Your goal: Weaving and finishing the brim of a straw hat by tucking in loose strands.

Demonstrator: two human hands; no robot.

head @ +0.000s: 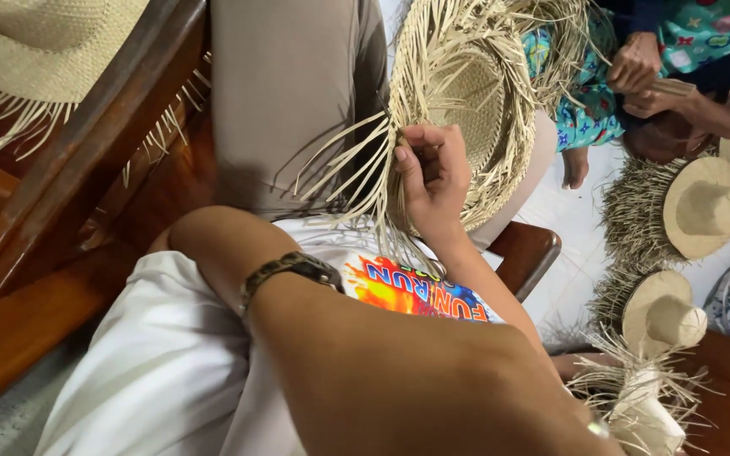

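The right hand [433, 173] is curled shut, pinching loose straw strands at the rim of the half-made straw hat [466, 101], which rests on the lap, far and a bit right. The left hand is hidden behind the arm, so I cannot tell its state. Best to pull each strand snug and keep the weave even.

Wooden seats and a pale floor carry the hats.

From my head camera I see a dark wooden chair [86, 160] at left with a finished straw hat [35, 42] resting on its top, fringe hanging. At right, two unfinished hats [678, 253] with loose straw fringes lie on the pale tiled floor [572, 228], one just beside the other.
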